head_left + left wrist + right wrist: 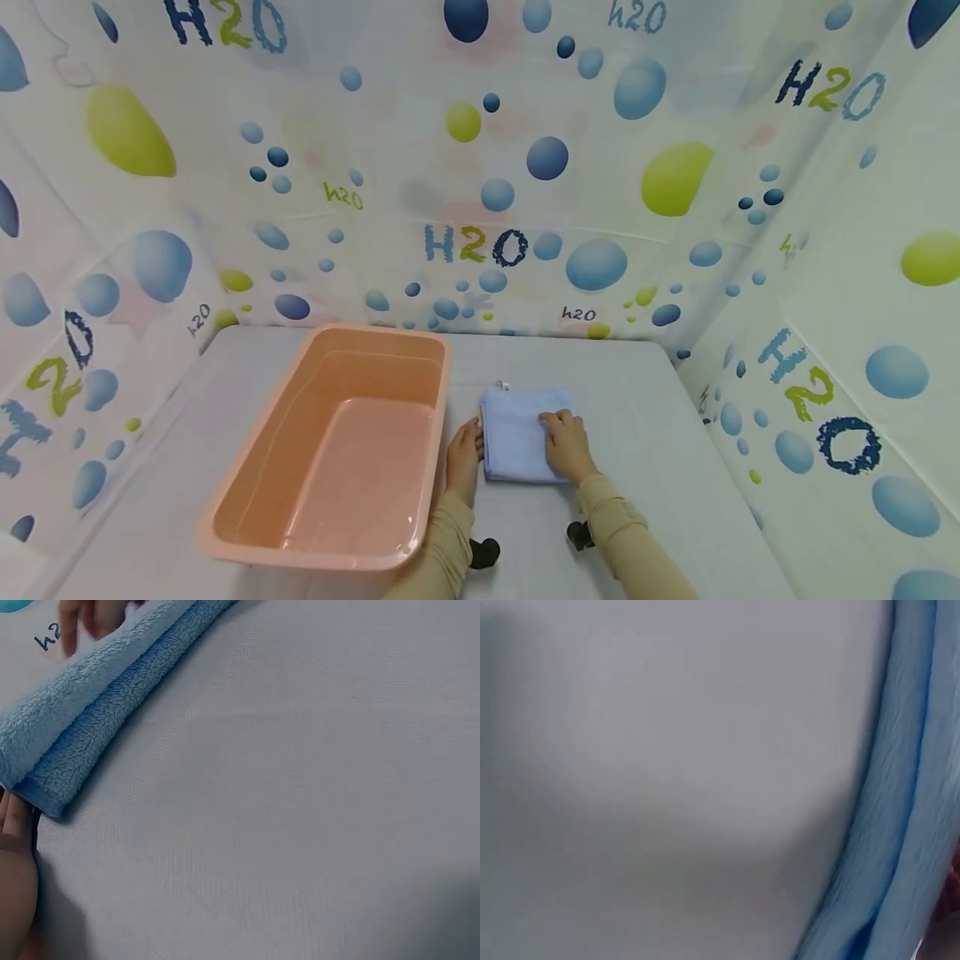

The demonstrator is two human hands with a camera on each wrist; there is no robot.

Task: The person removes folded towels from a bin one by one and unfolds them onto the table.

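A light blue towel point(516, 446), folded into a square, lies flat on the table to the right of the basin. Along its left edge stands my left hand point(463, 458), its fingers upright against the side of the fold. My right hand point(567, 446) rests on top of the towel toward the right, fingertips touching the cloth. Fluffy folded layers of the towel point(94, 701) show in the left wrist view, with part of the left hand point(16, 881) at their corner. In the right wrist view the towel's stacked edge point(907, 787) runs down the right side.
A large peach plastic basin point(375, 483) stands close beside my left forearm. A small white tag point(503, 385) sticks out behind the towel. The table point(645, 417) has a pale cover, and printed curtains point(405, 125) enclose its back and sides.
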